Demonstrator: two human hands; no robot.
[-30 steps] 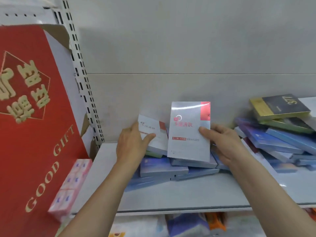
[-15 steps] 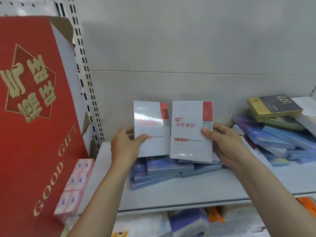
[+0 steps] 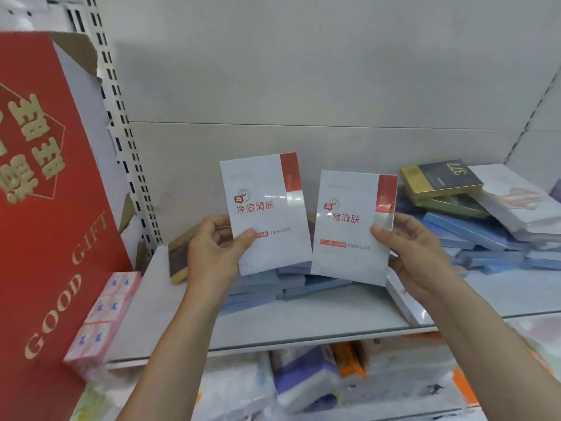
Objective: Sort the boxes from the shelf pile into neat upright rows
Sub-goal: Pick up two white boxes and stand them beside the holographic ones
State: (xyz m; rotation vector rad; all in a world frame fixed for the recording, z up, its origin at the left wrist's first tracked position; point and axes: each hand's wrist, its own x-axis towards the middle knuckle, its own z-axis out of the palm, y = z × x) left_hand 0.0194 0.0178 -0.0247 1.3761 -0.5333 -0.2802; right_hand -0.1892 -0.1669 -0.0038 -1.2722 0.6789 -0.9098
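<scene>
The left hand (image 3: pixel 212 253) is gripping one white box (image 3: pixel 264 212) upright above the shelf (image 3: pixel 303 323), and the right hand (image 3: pixel 416 253) is clamping a matching second box (image 3: pixel 352 226) just beside it. Both are showing red corner bands, red lettering and glossy wrap, over flat blue boxes (image 3: pixel 288 284).

The light is bright, even and soft, and seems to come from above and in front; shadows are weak, only a thin dark band under the white shelf (image 3: pixel 318 317) edge. Glare lies as a pale stripe across the wrapped right white box (image 3: pixel 352 229) and the left white box (image 3: pixel 265 212). The wide lens bends the slotted upright (image 3: pixel 121 123) and the red gift carton (image 3: pixel 45 183) at the left edge. The packets below the shelf (image 3: pixel 306 381) are smeared and out of focus; small print is unreadable.
</scene>
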